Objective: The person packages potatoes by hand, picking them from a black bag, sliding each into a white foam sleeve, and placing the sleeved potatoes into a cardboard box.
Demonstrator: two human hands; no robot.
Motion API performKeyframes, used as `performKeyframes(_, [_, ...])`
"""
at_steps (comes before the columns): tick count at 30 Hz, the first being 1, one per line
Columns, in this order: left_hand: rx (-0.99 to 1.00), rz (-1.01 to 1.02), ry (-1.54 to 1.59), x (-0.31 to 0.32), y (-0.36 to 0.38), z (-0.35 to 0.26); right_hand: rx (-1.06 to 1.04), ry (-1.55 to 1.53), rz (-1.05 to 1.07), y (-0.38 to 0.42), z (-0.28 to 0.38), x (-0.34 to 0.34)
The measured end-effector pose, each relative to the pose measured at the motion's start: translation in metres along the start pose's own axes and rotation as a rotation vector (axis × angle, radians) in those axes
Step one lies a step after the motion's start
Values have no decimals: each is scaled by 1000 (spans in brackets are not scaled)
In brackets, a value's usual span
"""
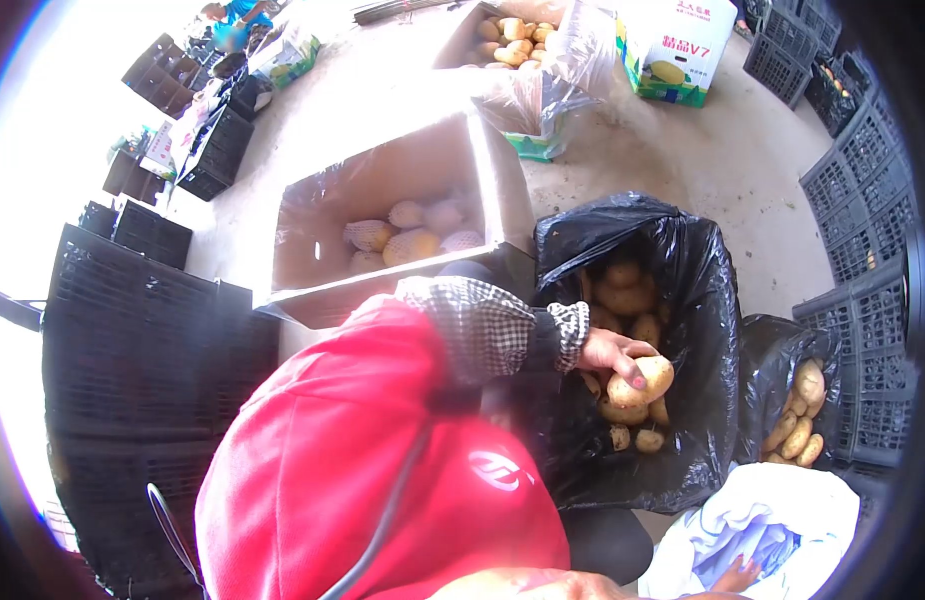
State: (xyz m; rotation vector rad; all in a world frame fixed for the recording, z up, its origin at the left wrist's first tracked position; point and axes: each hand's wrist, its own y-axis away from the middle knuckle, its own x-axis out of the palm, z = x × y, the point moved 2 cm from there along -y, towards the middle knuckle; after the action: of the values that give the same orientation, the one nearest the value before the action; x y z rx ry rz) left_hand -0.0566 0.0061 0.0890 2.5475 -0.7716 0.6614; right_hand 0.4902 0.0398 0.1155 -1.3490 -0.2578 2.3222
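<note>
Head view, 1 frame. Item 1: a hand [613, 352] at 3 o'clock of centre, reaching out of a checked cuff over a red sleeve [383, 450]; fingers curled round a potato [643, 380], gripping it from above; which of the person's hands it is cannot be told from the sleeve alone, though it enters from the left of the picture. Item 2: the potato, pale yellow-brown, held just above a heap of loose potatoes [628, 300] inside a crate lined with a black plastic bag [703, 290], right of centre. Item 3: fingertips of a second hand [738, 577] at 5 o'clock, at the bottom edge, lying against a white and blue sack [773, 525]; how far open it is cannot be told. Item 4: a smaller black-lined crate [773, 350] at 4 o'clock, just beside the first, holding more potatoes [801, 415]. Item 5: a cardboard box [383, 180] at 11 o'clock, lined with clear film, with several potatoes in foam net sleeves [408, 235] on its bottom. Item 6: a further lined box of potatoes [513, 40] at 12 o'clock. Item 7: a printed white and green carton [678, 50] at 1 o'clock. Item 8: stacked dark plastic crates [868, 190] along the right edge and at 9 o'clock. All stand on a concrete floor [703, 150].
</note>
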Motion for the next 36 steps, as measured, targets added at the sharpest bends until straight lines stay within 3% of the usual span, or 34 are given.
performKeyframes(4, [122,0,-153,3,4,-1,43,-225,13,14,73,-18])
performKeyframes(7, [326,53,-378,24,18,-20,44,-460,225,38,155,0])
performKeyframes(9, [382,115,-367,43,28,-25,-218,-343,480,68,222,24])
performKeyframes(10, [416,120,-384,51,34,-26,-201,-394,552,84,236,44])
performKeyframes(14, [551,106,-560,68,66,-33,-351,-493,617,137,336,61])
performKeyframes(16, [681,19,-749,56,81,-34,-358,-480,548,140,338,60])
performKeyframes(18, [577,-55,-625,43,105,-37,-382,-462,518,143,343,57])
performKeyframes(22, [492,63,-402,56,120,-35,-542,-462,527,156,360,65])
performKeyframes(27, [539,55,-591,64,129,-30,-580,-334,413,162,369,55])
performKeyframes(30, [602,76,-676,63,131,-28,-651,-417,453,174,382,55])
performKeyframes(33, [663,-28,-671,54,142,-31,-554,-452,428,174,378,48])
performKeyframes(36, [578,-56,-610,45,149,-32,-556,-434,453,175,373,47])
